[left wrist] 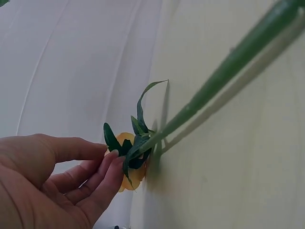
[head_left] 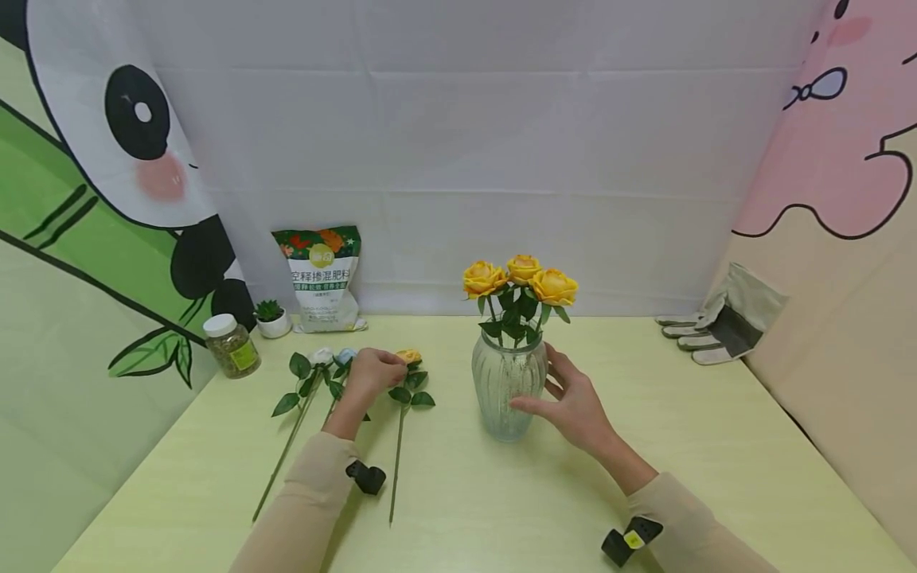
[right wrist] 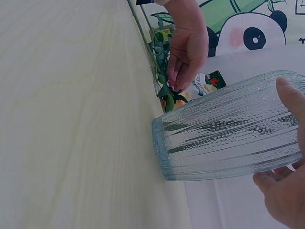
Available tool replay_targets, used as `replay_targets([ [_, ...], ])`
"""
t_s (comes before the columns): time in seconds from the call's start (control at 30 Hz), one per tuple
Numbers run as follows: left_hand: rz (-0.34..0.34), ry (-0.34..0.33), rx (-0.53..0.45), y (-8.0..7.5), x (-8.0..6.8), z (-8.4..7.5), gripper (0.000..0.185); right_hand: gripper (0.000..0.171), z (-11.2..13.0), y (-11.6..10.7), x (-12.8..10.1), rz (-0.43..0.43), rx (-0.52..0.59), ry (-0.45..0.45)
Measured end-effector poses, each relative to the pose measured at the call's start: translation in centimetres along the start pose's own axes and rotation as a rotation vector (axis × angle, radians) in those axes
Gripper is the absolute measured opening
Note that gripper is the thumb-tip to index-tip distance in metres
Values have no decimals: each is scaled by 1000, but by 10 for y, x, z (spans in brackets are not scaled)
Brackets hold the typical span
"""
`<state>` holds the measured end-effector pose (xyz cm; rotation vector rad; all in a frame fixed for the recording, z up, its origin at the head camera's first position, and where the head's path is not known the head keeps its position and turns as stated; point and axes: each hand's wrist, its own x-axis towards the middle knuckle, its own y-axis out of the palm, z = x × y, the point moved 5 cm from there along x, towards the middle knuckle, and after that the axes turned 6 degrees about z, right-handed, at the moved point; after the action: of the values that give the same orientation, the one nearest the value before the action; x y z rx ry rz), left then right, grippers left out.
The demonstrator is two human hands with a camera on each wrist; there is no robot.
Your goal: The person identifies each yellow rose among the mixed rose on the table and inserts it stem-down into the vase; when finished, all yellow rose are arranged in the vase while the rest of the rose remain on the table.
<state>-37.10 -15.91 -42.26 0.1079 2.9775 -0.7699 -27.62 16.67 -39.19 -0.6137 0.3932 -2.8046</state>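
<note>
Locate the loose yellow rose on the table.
In the head view, the loose yellow rose lies left of the glass vase, at the left hand's fingertips.

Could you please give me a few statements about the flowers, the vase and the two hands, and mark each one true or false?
1. The glass vase holds three yellow roses. True.
2. The right hand is lifting the vase off the table. False: the vase stands on the table, with the hand's fingers against its side.
3. The left hand is at the head of a yellow rose lying on the table. True.
4. The work gloves are on the person's hands. False: they lie at the table's far right; both hands are bare.
5. The fertiliser bag lies flat. False: it stands upright against the backdrop.
</note>
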Motion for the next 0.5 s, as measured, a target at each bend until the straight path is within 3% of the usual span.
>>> replay_targets([
  [0.23,-30,24,167,0,-3,-3,14,93,-1,0,1,1,0,-4],
  [0.5,1,29,289,7,-1,0,15,93,-1,-1,0,2,-2,-10],
])
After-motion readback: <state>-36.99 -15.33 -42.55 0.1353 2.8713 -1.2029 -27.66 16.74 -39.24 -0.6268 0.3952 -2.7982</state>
